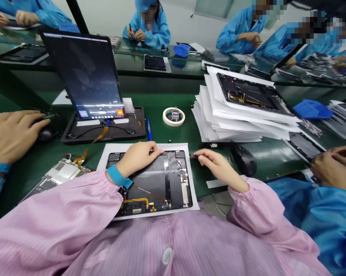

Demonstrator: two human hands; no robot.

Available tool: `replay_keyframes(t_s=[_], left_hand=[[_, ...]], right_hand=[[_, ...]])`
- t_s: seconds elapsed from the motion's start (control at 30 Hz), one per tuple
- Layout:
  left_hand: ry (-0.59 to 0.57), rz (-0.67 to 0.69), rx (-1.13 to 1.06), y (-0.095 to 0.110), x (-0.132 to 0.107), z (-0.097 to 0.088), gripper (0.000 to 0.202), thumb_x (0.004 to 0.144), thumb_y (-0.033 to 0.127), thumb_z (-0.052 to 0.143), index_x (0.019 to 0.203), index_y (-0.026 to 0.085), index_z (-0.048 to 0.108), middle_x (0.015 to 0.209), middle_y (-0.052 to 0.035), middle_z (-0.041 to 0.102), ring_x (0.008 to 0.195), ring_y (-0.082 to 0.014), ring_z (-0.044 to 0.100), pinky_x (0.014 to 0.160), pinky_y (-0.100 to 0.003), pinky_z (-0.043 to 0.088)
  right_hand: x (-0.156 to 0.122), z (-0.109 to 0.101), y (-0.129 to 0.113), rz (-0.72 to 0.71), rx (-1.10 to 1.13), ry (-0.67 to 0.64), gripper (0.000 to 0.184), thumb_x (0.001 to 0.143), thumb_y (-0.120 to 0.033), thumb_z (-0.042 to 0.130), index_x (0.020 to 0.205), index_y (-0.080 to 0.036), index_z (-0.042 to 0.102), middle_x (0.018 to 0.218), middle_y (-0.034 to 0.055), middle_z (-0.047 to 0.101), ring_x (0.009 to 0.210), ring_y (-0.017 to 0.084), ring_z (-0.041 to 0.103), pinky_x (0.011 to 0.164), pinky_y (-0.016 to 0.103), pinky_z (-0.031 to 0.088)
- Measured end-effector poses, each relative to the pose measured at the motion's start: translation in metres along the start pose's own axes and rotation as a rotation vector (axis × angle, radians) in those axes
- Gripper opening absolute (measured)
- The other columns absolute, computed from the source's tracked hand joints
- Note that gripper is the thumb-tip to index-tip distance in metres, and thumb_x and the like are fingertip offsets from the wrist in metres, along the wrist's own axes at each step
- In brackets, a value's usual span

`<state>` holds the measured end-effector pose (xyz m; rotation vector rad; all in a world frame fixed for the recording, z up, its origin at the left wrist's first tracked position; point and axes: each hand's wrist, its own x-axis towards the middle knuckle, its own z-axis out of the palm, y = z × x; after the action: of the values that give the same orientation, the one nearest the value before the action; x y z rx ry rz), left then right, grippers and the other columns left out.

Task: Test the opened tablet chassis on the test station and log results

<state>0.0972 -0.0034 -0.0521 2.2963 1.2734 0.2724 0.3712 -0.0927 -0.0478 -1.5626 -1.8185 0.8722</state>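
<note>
While a co-worker's hand [13, 136] lies over a mouse [45, 134] at far left, the person's left hand [138, 157] curls its fingers on the top edge of an opened tablet [150, 184], which lies on white paper [102, 157] on the green bench [175, 134]. Beyond the tablet sits a roll of tape [165, 117]. The right hand [217, 166] pinches a small dark tool [194, 155] just beside the tablet's upper right corner, near a tall stack of paper [207, 119] and a second mouse [243, 160].
</note>
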Motion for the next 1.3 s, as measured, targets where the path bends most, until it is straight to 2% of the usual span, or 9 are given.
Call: replay_keyframes(t_s=[0.1, 0.27, 0.67, 0.97, 1.13, 1.3], left_hand=[[-0.007, -0.005, 0.01, 0.0, 0.0, -0.001, 0.041, 0.089, 0.055, 0.043, 0.074, 0.02, 0.057, 0.072, -0.0027, 0.065, 0.066, -0.0188, 0.057, 0.056, -0.027, 0.028], [-0.022, -0.012, 0.013, 0.0, 0.001, -0.002, 0.042, 0.089, 0.056, 0.042, 0.074, 0.02, 0.058, 0.073, -0.0026, 0.065, 0.065, -0.0183, 0.056, 0.056, -0.027, 0.027], [-0.004, -0.01, -0.011, -0.001, 0.002, 0.0, 0.043, 0.088, 0.056, 0.042, 0.073, 0.02, 0.059, 0.072, -0.0029, 0.066, 0.064, -0.0182, 0.057, 0.055, -0.027, 0.028], [-0.004, -0.032, -0.023, 0.0, 0.002, -0.001, 0.041, 0.088, 0.056, 0.044, 0.073, 0.02, 0.059, 0.072, -0.0016, 0.065, 0.065, -0.018, 0.056, 0.056, -0.027, 0.027], [-0.007, -0.029, -0.042, -0.003, 0.004, 0.0, 0.041, 0.086, 0.056, 0.046, 0.072, 0.02, 0.059, 0.069, -0.001, 0.064, 0.064, -0.0173, 0.055, 0.055, -0.026, 0.027], [0.019, 0.0, -0.081, -0.001, 0.004, -0.001, 0.04, 0.087, 0.054, 0.048, 0.074, 0.019, 0.061, 0.072, -0.0023, 0.065, 0.067, -0.0169, 0.057, 0.057, -0.026, 0.031]], right_hand=[[-0.012, 0.004, -0.005, -0.084, -0.099, -0.125, 0.018, 0.092, -0.03, 0.053, 0.098, -0.021, 0.068, 0.09, 0.0041, 0.066, 0.084, 0.017, 0.06, 0.076, 0.03, 0.044], [-0.023, 0.013, -0.005, -0.167, -0.238, -0.13, 0.015, 0.091, -0.03, 0.058, 0.099, -0.023, 0.07, 0.091, 0.0039, 0.068, 0.088, 0.019, 0.057, 0.081, 0.035, 0.039], [-0.028, 0.015, -0.015, -0.158, -0.238, -0.055, 0.011, 0.087, -0.025, 0.059, 0.091, -0.021, 0.068, 0.084, 0.0033, 0.067, 0.081, 0.018, 0.058, 0.077, 0.034, 0.039], [-0.029, 0.027, -0.009, -0.171, -0.217, -0.015, 0.012, 0.091, -0.027, 0.057, 0.094, -0.02, 0.067, 0.087, 0.0035, 0.068, 0.082, 0.018, 0.06, 0.078, 0.034, 0.04], [-0.034, 0.035, -0.009, -0.231, -0.308, 0.007, 0.014, 0.094, -0.025, 0.05, 0.098, -0.02, 0.063, 0.09, 0.0055, 0.067, 0.083, 0.019, 0.061, 0.078, 0.035, 0.044], [-0.038, 0.038, -0.009, -0.354, -0.542, 0.025, 0.02, 0.094, -0.022, 0.042, 0.104, -0.018, 0.058, 0.094, 0.0092, 0.066, 0.086, 0.023, 0.061, 0.078, 0.039, 0.048]])
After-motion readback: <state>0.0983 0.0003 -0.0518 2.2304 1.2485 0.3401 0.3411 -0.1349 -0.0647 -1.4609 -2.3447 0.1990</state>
